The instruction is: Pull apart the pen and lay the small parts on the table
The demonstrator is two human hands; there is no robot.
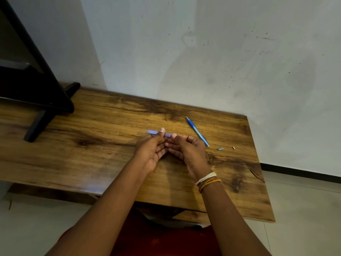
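Note:
Above the wooden table (92,145), both hands meet around a light blue pen barrel (152,131) held level. My left hand (153,150) pinches the barrel near its middle with thumb and fingertips. My right hand (188,150) pinches the barrel's right end; thread bands circle its wrist. The barrel's left end sticks out past my left thumb. The rest of it is hidden by fingers.
A blue pen (197,131) lies slanted just right of my hands. A small blue-grey pen piece (220,149) and a tiny pale piece (234,148) lie further right. A black stand (36,100) sits at the table's far left. A white wall backs the table.

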